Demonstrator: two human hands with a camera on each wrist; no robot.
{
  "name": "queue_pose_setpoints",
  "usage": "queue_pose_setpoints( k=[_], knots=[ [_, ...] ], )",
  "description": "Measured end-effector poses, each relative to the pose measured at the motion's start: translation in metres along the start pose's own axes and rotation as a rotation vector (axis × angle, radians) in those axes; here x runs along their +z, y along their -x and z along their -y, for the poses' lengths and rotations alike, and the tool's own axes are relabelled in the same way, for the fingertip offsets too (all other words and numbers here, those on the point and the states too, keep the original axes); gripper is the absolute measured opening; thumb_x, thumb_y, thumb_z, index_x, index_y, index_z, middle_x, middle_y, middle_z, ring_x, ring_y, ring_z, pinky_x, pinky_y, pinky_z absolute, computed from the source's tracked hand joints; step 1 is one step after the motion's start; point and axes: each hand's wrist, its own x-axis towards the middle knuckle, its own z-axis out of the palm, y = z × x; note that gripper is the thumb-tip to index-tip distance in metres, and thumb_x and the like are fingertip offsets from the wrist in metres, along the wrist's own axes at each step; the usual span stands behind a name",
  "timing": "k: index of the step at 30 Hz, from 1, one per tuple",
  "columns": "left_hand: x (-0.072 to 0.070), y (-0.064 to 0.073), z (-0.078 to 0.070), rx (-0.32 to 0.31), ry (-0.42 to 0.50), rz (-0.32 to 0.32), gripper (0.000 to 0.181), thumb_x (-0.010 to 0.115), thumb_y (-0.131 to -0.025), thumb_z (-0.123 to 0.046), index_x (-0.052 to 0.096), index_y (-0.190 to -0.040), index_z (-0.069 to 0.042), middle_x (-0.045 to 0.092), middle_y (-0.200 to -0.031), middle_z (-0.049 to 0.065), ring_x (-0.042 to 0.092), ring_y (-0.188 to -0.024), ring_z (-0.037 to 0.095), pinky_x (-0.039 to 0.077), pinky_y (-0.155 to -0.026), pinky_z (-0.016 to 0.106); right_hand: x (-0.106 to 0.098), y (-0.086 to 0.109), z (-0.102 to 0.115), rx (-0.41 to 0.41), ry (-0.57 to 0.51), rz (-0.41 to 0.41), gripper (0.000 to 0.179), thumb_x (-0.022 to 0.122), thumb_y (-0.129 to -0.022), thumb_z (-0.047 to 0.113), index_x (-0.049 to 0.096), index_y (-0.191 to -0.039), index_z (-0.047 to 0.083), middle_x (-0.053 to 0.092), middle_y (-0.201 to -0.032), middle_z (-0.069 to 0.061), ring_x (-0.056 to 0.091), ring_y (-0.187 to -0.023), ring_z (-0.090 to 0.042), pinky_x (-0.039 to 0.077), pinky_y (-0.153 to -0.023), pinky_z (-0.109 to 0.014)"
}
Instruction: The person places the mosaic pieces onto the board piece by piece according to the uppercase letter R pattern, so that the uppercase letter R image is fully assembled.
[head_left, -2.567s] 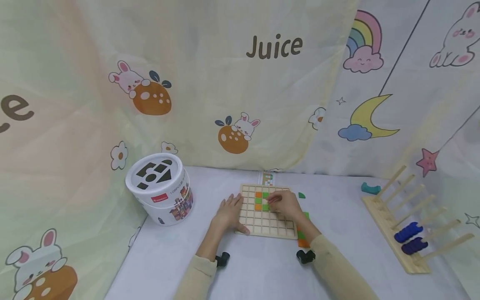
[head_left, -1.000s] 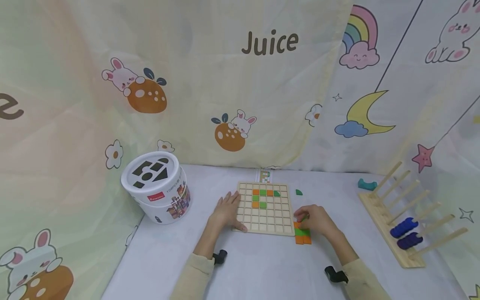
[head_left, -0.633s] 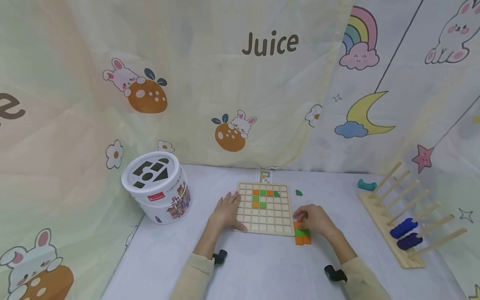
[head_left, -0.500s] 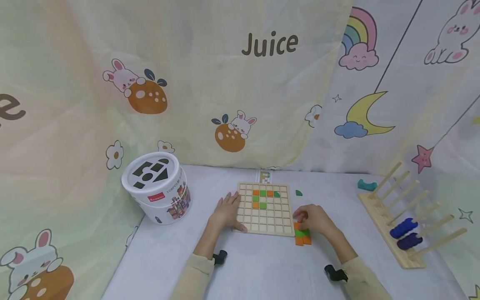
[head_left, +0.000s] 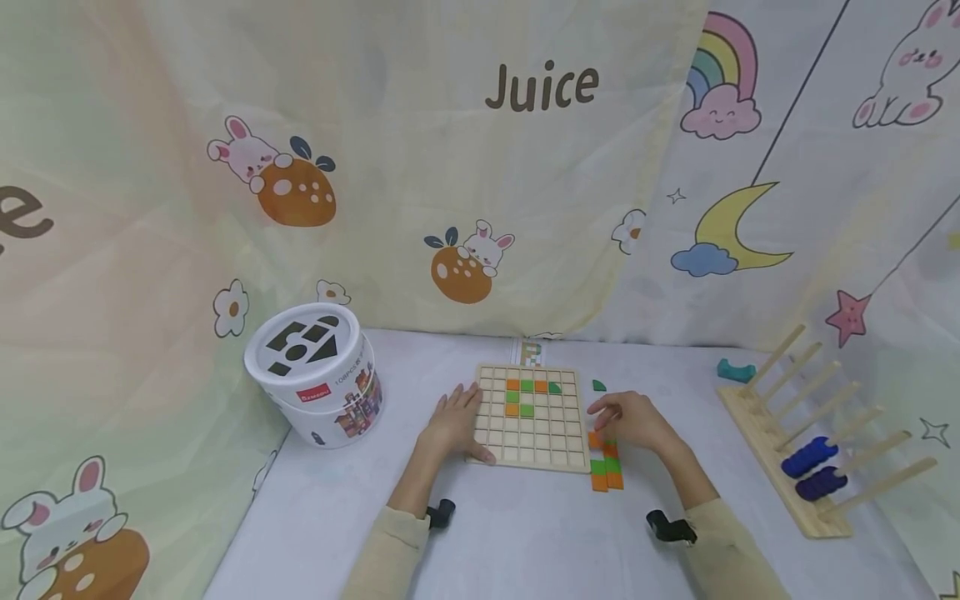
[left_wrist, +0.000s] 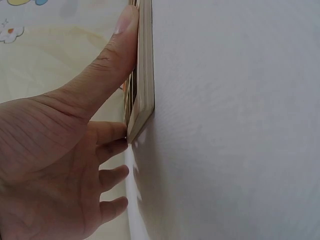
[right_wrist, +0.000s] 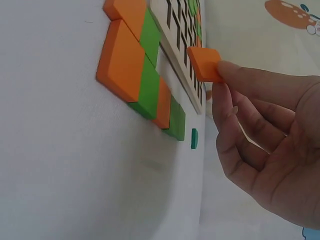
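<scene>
A wooden grid board (head_left: 551, 437) lies on the table with several orange and green square tiles (head_left: 513, 397) and a dark green quarter-round piece (head_left: 554, 388) in its cells. My left hand (head_left: 452, 423) rests at the board's left side, fingers extended; in the left wrist view its thumb (left_wrist: 102, 62) lies along the board's edge. Right of the board, my right hand (head_left: 633, 419) pinches an orange square tile (right_wrist: 205, 64) between thumb and finger, raised off the table. Below it lie loose orange and green tiles (right_wrist: 122, 60), set edge to edge.
Behind the board is a small pattern card (head_left: 532, 354). Another green quarter-round piece (head_left: 598, 385) lies near its right corner. A white bucket (head_left: 318, 375) stands at left. On the right are a pegged wooden rack (head_left: 780, 458) and a teal curved piece (head_left: 737, 372).
An orange quarter-round-topped row gained pieces as the right hand left the board for the loose tiles. It has since lifted an orange tile slightly away. The left hand stays put.
</scene>
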Motion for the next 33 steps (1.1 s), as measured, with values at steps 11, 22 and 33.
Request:
queue_pose_setpoints(
  k=[11,22,33],
  knots=[
    [-0.008,0.008,-0.006,-0.002,-0.01,0.014,0.142,0.094,-0.054,-0.063,0.028,-0.164,-0.003,0.022,-0.172,0.014,0.015,-0.16,0.038,0.015,-0.129,0.058,0.01,-0.024,0.009,-0.071,-0.064,-0.065,0.031,0.082,-0.087,0.007,0.076,-0.117,0.005,0.075,-0.087,0.001,0.067,-0.079,-0.016,0.053,-0.071,-0.032],
    [-0.009,0.007,-0.004,-0.001,-0.025,0.011,0.141,0.093,-0.055,-0.063,0.028,-0.164,-0.004,0.021,-0.173,0.014,0.015,-0.16,0.038,0.015,-0.129,0.058,0.033,-0.056,0.023,-0.066,-0.139,-0.109,0.03,0.085,-0.086,0.011,0.077,-0.114,0.005,0.078,-0.091,0.0,0.072,-0.083,-0.016,0.058,-0.08,-0.036],
    [-0.004,0.003,-0.004,-0.003,-0.015,0.013,0.139,0.095,-0.057,-0.06,0.027,-0.164,-0.003,0.021,-0.173,0.014,0.013,-0.16,0.037,0.013,-0.129,0.057,0.054,-0.067,0.033,-0.07,-0.159,-0.117,0.023,0.083,-0.089,0.008,0.077,-0.11,0.004,0.077,-0.09,-0.002,0.072,-0.081,-0.016,0.062,-0.075,-0.035]
  ],
)
